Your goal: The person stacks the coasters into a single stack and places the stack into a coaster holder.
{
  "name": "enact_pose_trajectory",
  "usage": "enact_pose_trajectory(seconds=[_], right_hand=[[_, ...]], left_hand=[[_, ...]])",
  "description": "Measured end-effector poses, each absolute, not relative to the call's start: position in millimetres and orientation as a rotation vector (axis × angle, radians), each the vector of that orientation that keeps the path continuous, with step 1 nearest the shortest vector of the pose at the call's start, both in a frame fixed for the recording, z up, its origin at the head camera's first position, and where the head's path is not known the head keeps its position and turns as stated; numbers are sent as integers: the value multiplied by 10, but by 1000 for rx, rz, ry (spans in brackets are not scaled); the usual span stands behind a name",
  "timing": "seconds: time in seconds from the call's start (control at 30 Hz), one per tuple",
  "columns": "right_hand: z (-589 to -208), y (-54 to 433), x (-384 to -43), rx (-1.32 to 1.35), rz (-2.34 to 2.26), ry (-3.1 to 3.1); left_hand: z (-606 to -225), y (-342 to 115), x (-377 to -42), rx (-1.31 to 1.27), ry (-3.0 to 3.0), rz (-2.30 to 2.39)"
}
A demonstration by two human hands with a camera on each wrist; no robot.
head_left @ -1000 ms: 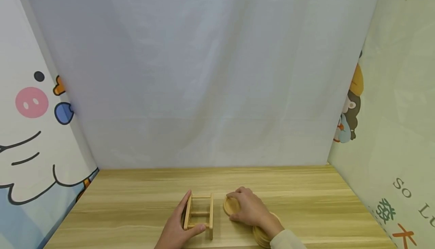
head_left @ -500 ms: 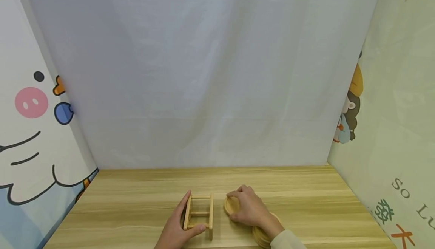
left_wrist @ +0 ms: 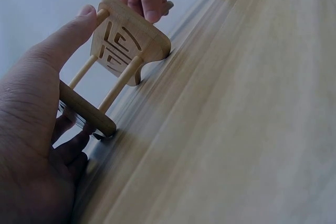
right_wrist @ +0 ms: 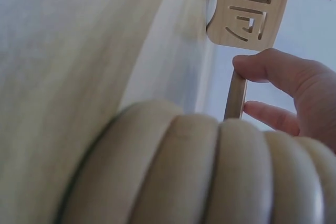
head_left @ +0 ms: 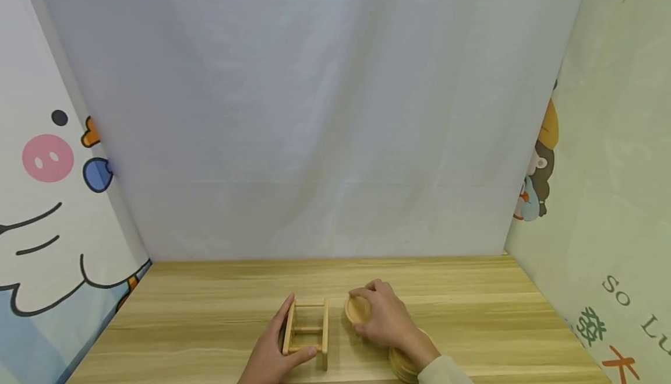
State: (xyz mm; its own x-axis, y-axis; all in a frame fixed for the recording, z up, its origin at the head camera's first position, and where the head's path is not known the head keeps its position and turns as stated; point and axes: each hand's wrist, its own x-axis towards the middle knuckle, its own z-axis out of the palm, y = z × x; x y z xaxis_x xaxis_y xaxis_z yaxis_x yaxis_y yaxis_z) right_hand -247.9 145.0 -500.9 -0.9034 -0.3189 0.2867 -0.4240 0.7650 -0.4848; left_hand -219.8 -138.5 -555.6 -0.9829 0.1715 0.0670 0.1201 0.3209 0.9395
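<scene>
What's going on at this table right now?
A person is working two-handed. The left hand grips a small wooden rack that stands on the wood-grain table. The right hand pinches a round wooden disc by its edge. That disc is to the right of the rack, apart from it and not in it. More discs sit in a stack by the right wrist.

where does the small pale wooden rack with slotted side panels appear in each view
Head: the small pale wooden rack, bottom, just left of centre.
Left wrist: the rack, upper left.
Right wrist: the rack, top, right of centre; one slotted panel, cut by the frame edge.
Shared landmark: the bare right hand, visible in all three.
</scene>
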Motion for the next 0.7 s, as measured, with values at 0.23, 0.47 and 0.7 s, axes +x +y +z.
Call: enact_pose_trajectory(seconds=[0.23,0.47,0.7], right_hand=[[-4953,1452,-2467,587,850,-2769],[-4985,1453,-2465,581,837,-2734],[-4984,1448,-2458,559,869,-2692]], left_hand=[[-5576,-1385,-2200,288,2537,1777],[-5574,-1384,-2215,292,2509,1794],[-5567,-1394,-2214,290,2514,1799]])
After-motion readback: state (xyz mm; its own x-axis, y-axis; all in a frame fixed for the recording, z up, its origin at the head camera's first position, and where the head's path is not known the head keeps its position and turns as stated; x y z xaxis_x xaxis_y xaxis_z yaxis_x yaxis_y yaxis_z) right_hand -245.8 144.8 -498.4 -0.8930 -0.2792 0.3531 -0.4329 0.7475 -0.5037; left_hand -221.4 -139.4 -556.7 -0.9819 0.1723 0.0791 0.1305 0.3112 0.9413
